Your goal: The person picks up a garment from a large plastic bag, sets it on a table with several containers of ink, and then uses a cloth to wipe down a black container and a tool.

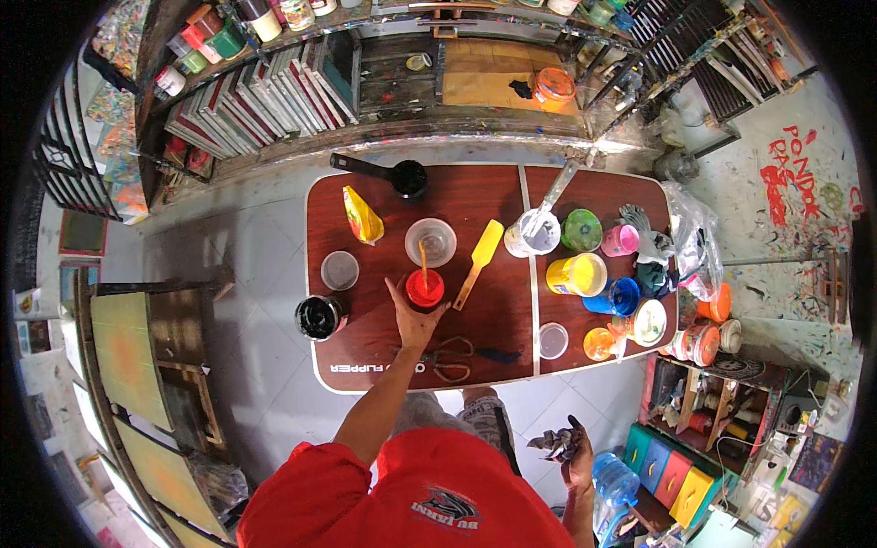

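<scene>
My left hand (418, 321) reaches over the table's near side, thumb and fingers curved round a small cup of red paint (426, 289). A thin wooden stick (423, 257) stands tilted in that cup. Just beyond it sits a clear plastic bowl (430, 239). To the right lies a yellow spatula (482, 256) with a wooden handle. Off the table's near edge, low on the right, my right hand (575, 460) is closed on a crumpled, dark-stained grey rag (555, 445). Dark stains show on its fingertips. Scissors (448, 359) lie nearest my left wrist.
The brown folding table (365, 301) carries a black paint tub (320, 317), a yellow pouch (363, 219), a black ladle-like pan (408, 178), a white tub (533, 234) and several coloured paint pots at right. Colourful drawers (671, 481) and a blue water bottle (617, 479) stand beside my right hand.
</scene>
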The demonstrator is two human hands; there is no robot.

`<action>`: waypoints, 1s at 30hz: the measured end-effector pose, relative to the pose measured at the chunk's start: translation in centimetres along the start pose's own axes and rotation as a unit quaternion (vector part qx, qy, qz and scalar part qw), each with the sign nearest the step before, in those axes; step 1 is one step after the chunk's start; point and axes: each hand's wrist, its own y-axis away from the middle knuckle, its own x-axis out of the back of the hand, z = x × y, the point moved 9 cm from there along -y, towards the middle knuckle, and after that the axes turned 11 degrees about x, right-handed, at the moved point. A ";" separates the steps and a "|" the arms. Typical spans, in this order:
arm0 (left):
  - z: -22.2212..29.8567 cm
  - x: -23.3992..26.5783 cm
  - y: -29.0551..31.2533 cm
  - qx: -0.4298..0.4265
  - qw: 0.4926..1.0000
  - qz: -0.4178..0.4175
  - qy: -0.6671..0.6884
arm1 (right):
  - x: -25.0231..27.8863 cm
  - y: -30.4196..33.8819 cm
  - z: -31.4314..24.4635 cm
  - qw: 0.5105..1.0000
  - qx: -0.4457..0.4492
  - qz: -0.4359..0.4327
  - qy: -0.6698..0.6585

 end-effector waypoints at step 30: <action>10.5 -16.2 -15.5 -0.012 0.980 0.196 0.026 | 6.7 -3.2 -1.8 0.998 -0.003 0.036 -0.061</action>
